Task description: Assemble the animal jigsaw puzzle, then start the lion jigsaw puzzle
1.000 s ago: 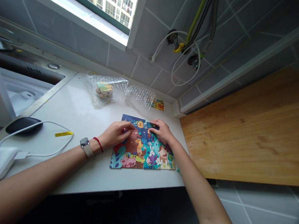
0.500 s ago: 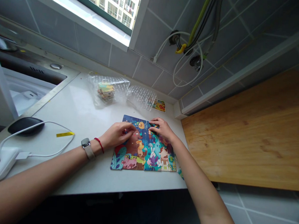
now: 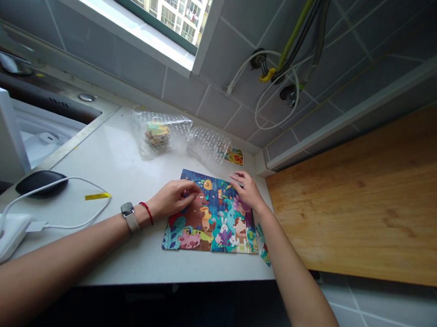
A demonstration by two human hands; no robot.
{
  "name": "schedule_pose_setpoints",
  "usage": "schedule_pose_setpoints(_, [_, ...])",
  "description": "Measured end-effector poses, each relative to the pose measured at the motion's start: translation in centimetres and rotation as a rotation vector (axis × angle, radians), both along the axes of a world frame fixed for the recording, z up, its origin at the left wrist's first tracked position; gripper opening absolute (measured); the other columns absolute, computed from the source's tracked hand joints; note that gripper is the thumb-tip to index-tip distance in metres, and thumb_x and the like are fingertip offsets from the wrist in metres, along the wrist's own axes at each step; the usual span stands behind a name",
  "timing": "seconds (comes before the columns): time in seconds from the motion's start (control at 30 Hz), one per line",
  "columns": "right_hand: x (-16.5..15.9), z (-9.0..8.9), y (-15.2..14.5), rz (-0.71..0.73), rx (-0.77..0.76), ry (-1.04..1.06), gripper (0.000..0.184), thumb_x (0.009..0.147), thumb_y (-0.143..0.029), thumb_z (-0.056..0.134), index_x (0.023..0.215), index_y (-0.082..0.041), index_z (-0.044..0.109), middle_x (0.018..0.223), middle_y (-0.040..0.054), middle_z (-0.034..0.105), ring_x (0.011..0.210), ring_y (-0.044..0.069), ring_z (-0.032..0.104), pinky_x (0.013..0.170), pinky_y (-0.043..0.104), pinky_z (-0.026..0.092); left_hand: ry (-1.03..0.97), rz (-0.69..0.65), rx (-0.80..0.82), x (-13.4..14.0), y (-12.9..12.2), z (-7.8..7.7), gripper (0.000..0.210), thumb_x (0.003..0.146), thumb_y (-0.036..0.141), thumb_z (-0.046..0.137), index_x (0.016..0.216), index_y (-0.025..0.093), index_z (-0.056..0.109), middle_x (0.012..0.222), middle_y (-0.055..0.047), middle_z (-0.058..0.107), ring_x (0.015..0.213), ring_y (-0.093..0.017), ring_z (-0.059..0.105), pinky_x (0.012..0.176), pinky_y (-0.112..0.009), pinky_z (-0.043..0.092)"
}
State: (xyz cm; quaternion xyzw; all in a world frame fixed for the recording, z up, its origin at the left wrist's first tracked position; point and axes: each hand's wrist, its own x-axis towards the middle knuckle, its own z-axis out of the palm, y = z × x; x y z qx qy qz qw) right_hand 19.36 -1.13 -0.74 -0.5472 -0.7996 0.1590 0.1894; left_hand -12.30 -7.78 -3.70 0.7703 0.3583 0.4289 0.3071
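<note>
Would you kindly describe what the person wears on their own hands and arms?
The bare left hand has a thin red cord bracelet at the wrist, beside a grey-faced watch with a pale beige strap. The right hand is ungloved, its wrist unadorned. No sleeve shows on either forearm.

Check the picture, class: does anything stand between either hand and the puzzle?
Nothing visible does. The left hand is at the left side of the puzzle, the right hand at its far right corner. The clear packaging lies beyond the far edge, away from both hands.
</note>
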Motion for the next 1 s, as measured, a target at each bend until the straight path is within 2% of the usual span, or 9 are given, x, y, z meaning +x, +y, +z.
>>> schedule_pose_setpoints(0.07, [-0.9, -1.0, -2.0, 0.001, 0.033, -0.046, 0.050, 0.100, -0.052, 0.058, 0.141, -0.024, 0.067, 0.158, 0.0143, 0.049, 0.148, 0.033, 0.044, 0.123, 0.054, 0.035, 0.003, 0.003, -0.003, 0.0, 0.0, 0.0, 0.017, 0.098, 0.025, 0.056, 0.097, 0.020, 0.072, 0.086, -0.003, 0.075, 0.068, -0.013, 0.064, 0.065, -0.026, 0.052])
schedule_pose_setpoints(0.13, [-2.1, -2.2, -4.2, 0.034, 0.008, -0.081, 0.064, 0.103, -0.057, 0.050, 0.158, -0.024, 0.048, 0.169, 0.0128, 0.034, 0.159, 0.033, 0.024, 0.127, 0.058, 0.027, 0.005, 0.003, -0.007, 0.0, 0.0, -0.1, 0.017, 0.098, 0.026, 0.057, 0.097, 0.020, 0.072, 0.086, -0.003, 0.075, 0.068, -0.013, 0.064, 0.065, -0.026, 0.052])
schedule_pose_setpoints(0.23, [-3.6, -3.5, -6.6, 0.093, -0.103, -0.132, 0.074, 0.103, -0.063, 0.047, 0.165, -0.025, 0.032, 0.172, 0.0124, 0.028, 0.161, 0.032, 0.019, 0.128, 0.061, 0.020, 0.003, 0.002, -0.007, 0.0, 0.0, -0.1, 0.016, 0.097, 0.025, 0.057, 0.097, 0.020, 0.073, 0.086, -0.004, 0.075, 0.069, -0.014, 0.065, 0.066, -0.026, 0.053])
schedule_pose_setpoints(0.43, [-4.3, -3.4, -7.1, 0.056, -0.135, -0.076, 0.074, 0.102, -0.065, 0.047, 0.163, -0.025, 0.036, 0.170, 0.0131, 0.030, 0.161, 0.033, 0.019, 0.129, 0.062, 0.017, 0.002, 0.014, 0.004, 0.0, 0.0, 0.0, 0.017, 0.097, 0.027, 0.057, 0.095, 0.020, 0.072, 0.084, -0.002, 0.075, 0.068, -0.014, 0.066, 0.065, -0.025, 0.052])
schedule_pose_setpoints(0.57, [-3.5, -2.7, -8.4, -0.044, -0.006, 0.038, 0.066, 0.104, -0.061, 0.044, 0.161, -0.027, 0.040, 0.171, 0.0105, 0.030, 0.162, 0.032, 0.015, 0.128, 0.063, 0.019, 0.000, 0.042, 0.022, -0.2, 0.2, 0.0, 0.016, 0.097, 0.029, 0.058, 0.095, 0.021, 0.072, 0.084, -0.002, 0.075, 0.068, -0.014, 0.065, 0.065, -0.025, 0.052])
schedule_pose_setpoints(0.7, [-0.7, -1.2, -11.8, -0.216, 0.143, 0.156, 0.051, 0.105, -0.051, 0.048, 0.148, -0.026, 0.059, 0.167, 0.0118, 0.039, 0.159, 0.033, 0.027, 0.126, 0.061, 0.030, -0.012, 0.094, 0.052, -0.5, 0.5, -0.3, 0.015, 0.094, 0.028, 0.060, 0.093, 0.021, 0.072, 0.081, -0.002, 0.073, 0.067, -0.014, 0.064, 0.065, -0.025, 0.052])
schedule_pose_setpoints(0.83, [3.9, 0.0, -16.0, -0.356, 0.279, 0.175, 0.035, 0.103, -0.042, 0.054, 0.126, -0.025, 0.073, 0.153, 0.0140, 0.055, 0.145, 0.033, 0.050, 0.120, 0.057, 0.043, 0.002, 0.119, 0.074, -0.6, 0.6, -0.5, 0.017, 0.093, 0.030, 0.060, 0.093, 0.020, 0.074, 0.083, -0.004, 0.073, 0.071, -0.015, 0.066, 0.067, -0.026, 0.054])
schedule_pose_setpoints(0.9, [6.2, -0.2, -18.3, -0.445, 0.351, 0.174, 0.030, 0.102, -0.040, 0.055, 0.118, -0.024, 0.075, 0.139, 0.0156, 0.064, 0.132, 0.033, 0.060, 0.113, 0.057, 0.050, 0.024, 0.121, 0.075, -0.6, 0.7, -0.5, 0.018, 0.093, 0.032, 0.060, 0.092, 0.020, 0.074, 0.084, -0.005, 0.072, 0.073, -0.016, 0.067, 0.069, -0.026, 0.054])
schedule_pose_setpoints(1.0, [8.9, -1.7, -21.6, -0.561, 0.377, 0.170, 0.029, 0.101, -0.040, 0.056, 0.112, -0.023, 0.075, 0.121, 0.0156, 0.070, 0.116, 0.033, 0.067, 0.104, 0.057, 0.056, 0.053, 0.151, 0.065, -0.5, 0.7, -0.6, 0.022, 0.094, 0.037, 0.060, 0.093, 0.020, 0.074, 0.086, -0.006, 0.072, 0.077, -0.018, 0.068, 0.072, -0.028, 0.056])
